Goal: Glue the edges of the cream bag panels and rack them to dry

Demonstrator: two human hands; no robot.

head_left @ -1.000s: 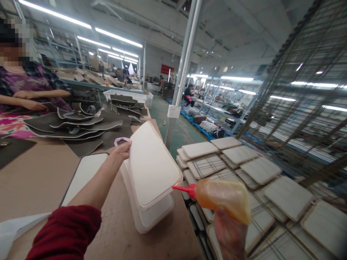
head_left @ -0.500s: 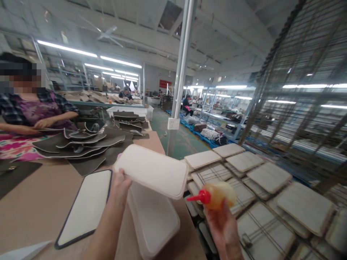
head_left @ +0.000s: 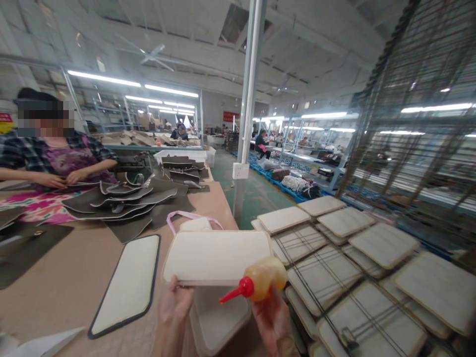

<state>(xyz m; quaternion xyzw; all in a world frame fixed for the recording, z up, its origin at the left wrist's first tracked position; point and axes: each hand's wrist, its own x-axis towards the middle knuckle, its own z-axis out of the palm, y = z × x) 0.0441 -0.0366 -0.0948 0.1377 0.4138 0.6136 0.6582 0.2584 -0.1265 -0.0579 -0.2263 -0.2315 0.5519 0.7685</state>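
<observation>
Since half a second ago, the white panel (head_left: 213, 255) in my left hand (head_left: 176, 303) has swung round so its long side runs nearly straight across, and the glue-coloured bottle (head_left: 266, 277) has come left, overlapping the panel's near right corner in my view. My left hand pinches the near edge toward its left end; my right hand (head_left: 273, 315) is closed round the bottle from below. Its red nozzle (head_left: 236, 290) points left and slightly down, just past that near edge; I cannot tell whether it touches.

Below the panel sits a pale, round-cornered shape (head_left: 217, 320), a box or a stack, I cannot tell which. Brown table (head_left: 55, 277) shows on my left, with a narrower strip between the dark-edged panel (head_left: 126, 282) and my left hand. A pink strap (head_left: 195, 214) lies just beyond the far edge. To my right, past the table's side, rows of pale boards (head_left: 383, 243) crowd close to the bottle.
</observation>
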